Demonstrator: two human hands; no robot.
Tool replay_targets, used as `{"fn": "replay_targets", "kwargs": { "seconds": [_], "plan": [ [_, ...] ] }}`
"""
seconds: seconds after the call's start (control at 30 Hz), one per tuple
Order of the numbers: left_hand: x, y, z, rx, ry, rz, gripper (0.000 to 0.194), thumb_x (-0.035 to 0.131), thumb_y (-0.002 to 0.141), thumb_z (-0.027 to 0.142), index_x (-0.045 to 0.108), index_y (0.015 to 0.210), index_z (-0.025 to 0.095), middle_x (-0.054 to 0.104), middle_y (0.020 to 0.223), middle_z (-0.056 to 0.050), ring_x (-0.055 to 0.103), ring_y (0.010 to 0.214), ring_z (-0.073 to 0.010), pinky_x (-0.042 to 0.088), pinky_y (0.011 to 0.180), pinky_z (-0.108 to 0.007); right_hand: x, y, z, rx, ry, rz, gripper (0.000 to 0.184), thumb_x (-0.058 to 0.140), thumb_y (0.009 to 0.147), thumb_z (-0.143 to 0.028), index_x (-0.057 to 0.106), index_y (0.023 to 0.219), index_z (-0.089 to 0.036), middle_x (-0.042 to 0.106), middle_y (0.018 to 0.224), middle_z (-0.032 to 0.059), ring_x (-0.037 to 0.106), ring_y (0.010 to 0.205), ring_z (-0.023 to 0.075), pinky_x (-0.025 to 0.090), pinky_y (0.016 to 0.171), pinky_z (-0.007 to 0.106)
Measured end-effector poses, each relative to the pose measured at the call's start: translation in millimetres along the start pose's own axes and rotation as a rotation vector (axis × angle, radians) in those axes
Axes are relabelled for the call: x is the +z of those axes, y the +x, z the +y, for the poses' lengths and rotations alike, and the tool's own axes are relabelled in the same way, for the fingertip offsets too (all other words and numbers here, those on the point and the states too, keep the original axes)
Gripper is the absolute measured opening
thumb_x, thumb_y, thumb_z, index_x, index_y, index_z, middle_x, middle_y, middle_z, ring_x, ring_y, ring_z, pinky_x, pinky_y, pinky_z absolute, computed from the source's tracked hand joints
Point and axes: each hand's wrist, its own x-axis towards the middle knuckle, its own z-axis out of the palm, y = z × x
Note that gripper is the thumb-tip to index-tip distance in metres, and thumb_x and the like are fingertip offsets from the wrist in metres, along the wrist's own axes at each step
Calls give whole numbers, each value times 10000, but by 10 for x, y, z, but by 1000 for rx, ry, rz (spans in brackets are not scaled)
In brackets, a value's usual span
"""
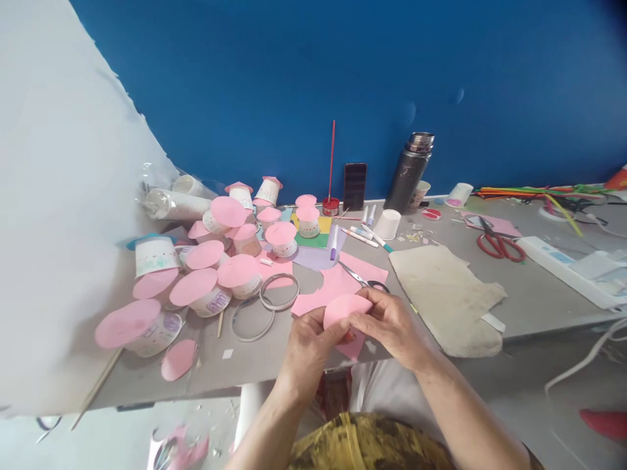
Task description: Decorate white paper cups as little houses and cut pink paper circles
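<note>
Between my two hands is a pink paper piece point(344, 307) with a rounded edge, held over the front of the table. My left hand point(313, 336) pinches its left side, thumb on top. On its right side, my right hand point(386, 325) grips it with thumb and fingers. Just behind the hands lie pink paper offcuts point(337, 281) and a pair of scissors point(353, 272) with dark handles. Several paper cups topped with pink discs point(196, 287) crowd the left of the table. A loose pink oval point(179, 360) lies near the front edge.
Two silver rings point(280, 307) lie left of my hands. Markers point(360, 237), a white cup point(387, 225) and a dark thermos point(409, 173) stand or lie farther back. To the right are a beige cloth point(441, 294), red-handled scissors point(499, 247) and a white power strip point(563, 267).
</note>
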Motion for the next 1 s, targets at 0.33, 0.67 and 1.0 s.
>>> {"fn": "replay_targets", "kwargs": {
  "seconds": [0.33, 0.67, 1.0],
  "plan": [
    [50, -12, 22, -19, 22, -21, 252, 766, 747, 367, 773, 809, 123, 709, 726, -52, 590, 710, -149, 476, 689, -238, -14, -31, 68, 30, 82, 104, 346, 832, 748, -390, 650, 951, -177, 666, 783, -13, 595, 678, 116, 467, 596, 209],
    [50, -26, 28, 8, 37, 59, 299, 778, 728, 423, 728, 753, 129, 669, 662, -35, 578, 646, -151, 498, 638, -260, -58, -26, 147, -52, 163, 156, 403, 863, 745, -424, 645, 999, -201, 676, 847, 11, 623, 763, 142, 514, 675, 235],
    [11, -13, 38, 95, 67, 21, 336, 753, 787, 477, 711, 800, 143, 653, 685, -30, 600, 630, -148, 507, 609, -254, -210, -67, 68, -295, -286, 178, 24, 681, 875, -219, 666, 856, -223, 613, 1119, 60, 597, 956, 172, 467, 741, 250]
  ]
}}
